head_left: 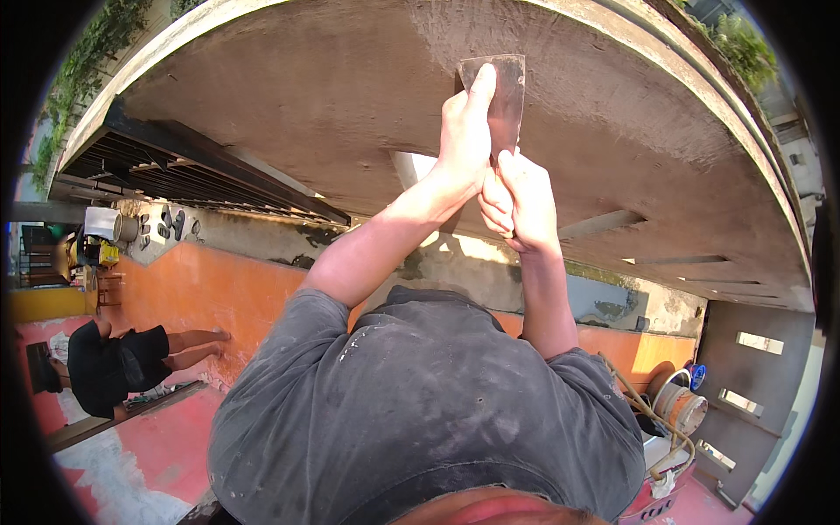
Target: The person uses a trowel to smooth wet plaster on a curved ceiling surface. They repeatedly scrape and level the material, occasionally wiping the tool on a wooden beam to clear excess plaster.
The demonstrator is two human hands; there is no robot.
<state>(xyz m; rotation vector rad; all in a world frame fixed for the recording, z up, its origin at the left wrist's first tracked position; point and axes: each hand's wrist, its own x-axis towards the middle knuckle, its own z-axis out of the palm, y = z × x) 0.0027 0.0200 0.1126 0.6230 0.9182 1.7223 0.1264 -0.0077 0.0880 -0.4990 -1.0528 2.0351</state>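
Observation:
Both of my arms reach up to a tall grey-brown plastered wall (332, 96). A wide scraper (507, 101) with a flared, worn metal blade lies against its surface, the broad edge pointing up. My right hand (525, 197) is closed around the scraper's handle, which is mostly hidden by the fingers. From the left, my left hand (466, 131) presses its thumb on the blade, while its other fingers are folded and partly hidden. Beside and above the blade, a lighter, rougher patch (595, 83) shows on the wall.
Narrow slots (604, 225) pierce the wall, and a dark metal gate (219, 166) adjoins it at left. Another person in dark clothes (118, 367) is at lower left on the orange and pink floor. Buckets (681, 408) stand at right, near a grey slotted panel (754, 372).

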